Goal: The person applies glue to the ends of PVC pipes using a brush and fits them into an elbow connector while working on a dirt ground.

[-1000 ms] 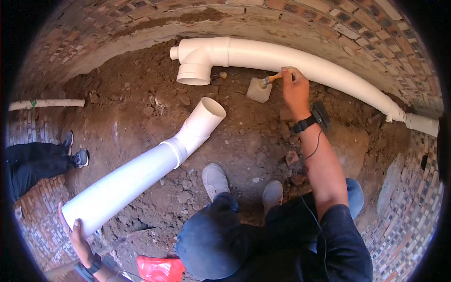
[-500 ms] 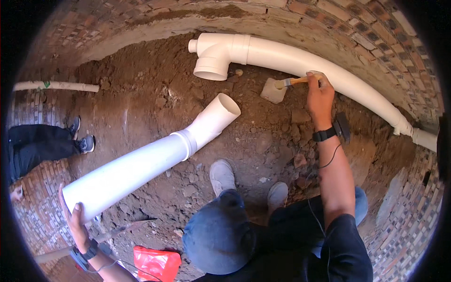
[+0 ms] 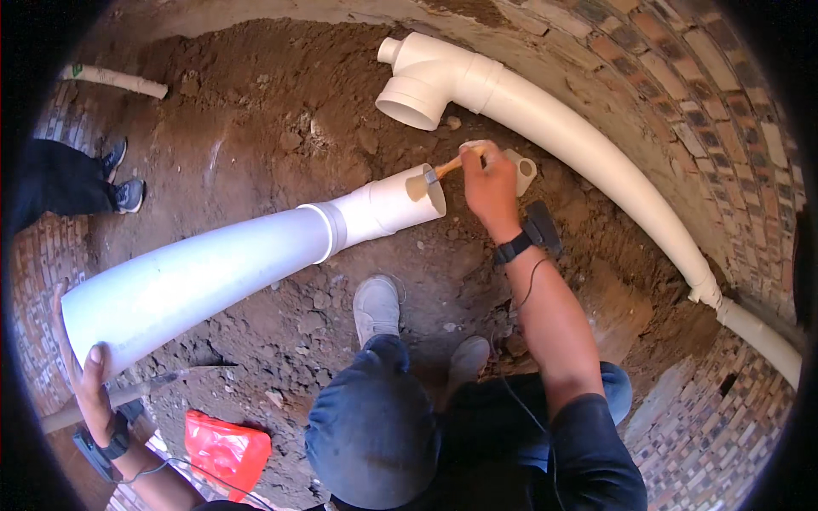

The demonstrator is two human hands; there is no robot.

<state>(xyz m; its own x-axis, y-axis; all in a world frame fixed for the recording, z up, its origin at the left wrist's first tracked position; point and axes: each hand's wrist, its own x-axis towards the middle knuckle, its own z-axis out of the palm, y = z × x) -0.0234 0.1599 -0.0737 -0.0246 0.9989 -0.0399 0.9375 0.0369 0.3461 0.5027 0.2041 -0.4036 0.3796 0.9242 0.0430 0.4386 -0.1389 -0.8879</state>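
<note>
Across the left half of the frame, my long bluish-white plastic pipe (image 3: pixel 204 264) lies with its axis rising from lower left toward the upper centre, joined by a collar to a short cream-white plastic elbow fitting (image 3: pixel 375 207). The fitting's open mouth faces right and slightly up.

My left hand (image 3: pixel 89 383) holds the lower-left end, thumb and fingers apart around the rim; I cannot see all the fingertips. My right hand (image 3: pixel 492 183), near the upper centre, is closed on a flat brush with an orange-brown wooden handle (image 3: pixel 447 168), its bristles at the fitting's end, just beside the rim. Behind that hand sits a beige container with a round opening (image 3: pixel 527 173), partly hidden.

Brown soil (image 3: pixel 256 162) stretches above the pipe, and a narrower strip of it separates the mouth from a cream plastic tee (image 3: pixel 434 72), whose side branch opens toward lower left. From the tee, a thick cream pipe (image 3: pixel 588 149) curves to the lower right along the brick wall (image 3: pixel 682 94).

Below the fitting, my pale shoe (image 3: pixel 377 308) stands near. A red plastic bag (image 3: pixel 223 451) lies lower left; another person's dark shoes (image 3: pixel 129 196) are at left, well apart from the pipe.
</note>
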